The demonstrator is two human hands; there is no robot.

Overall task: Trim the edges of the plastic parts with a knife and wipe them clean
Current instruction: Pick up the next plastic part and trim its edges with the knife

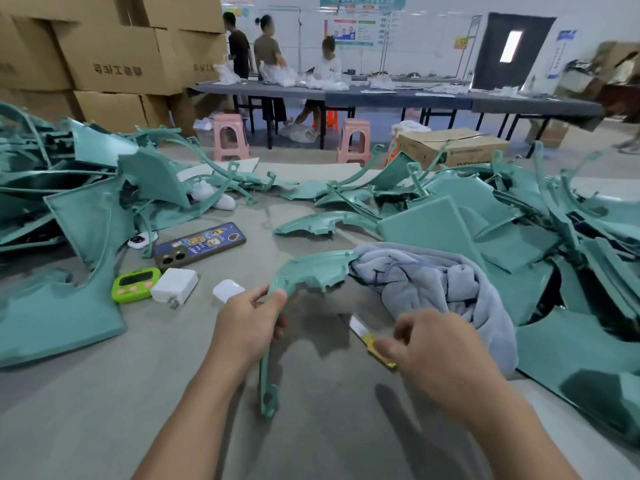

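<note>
The left hand (247, 323) grips a part (311, 270) near the middle of the table (104, 393), with thumb and fingers wrapped round its thin stem. The part is smooth teal plastic. It is a long curved strip that widens at its far end into a scalloped wing, and its near end is a small lug with a hole. The wing's far tip meets the cloth (433, 285), a crumpled grey-blue fleece heaped just right of it.

The right hand (436, 348), slightly blurred, pinches a knife (363, 332) by its yellow handle. The flat pale blade points far-left toward the part without touching it.

The table top is grey and matte, like felt. Tangled heaps of glossy teal parts, made up of panels and thin arcs, lie on the left (69, 202) and on the right (519, 237).

Left of the hands lie:
- a rounded white case (227, 289)
- a boxy white charger (175, 285)
- a lime-green timer (135, 285)
- a phone (199, 244) in a stickered dark case

Far off stand stacked cardboard boxes (114, 57), pink plastic stools (230, 136) and a long dark bench (381, 95) with three people at it.
</note>
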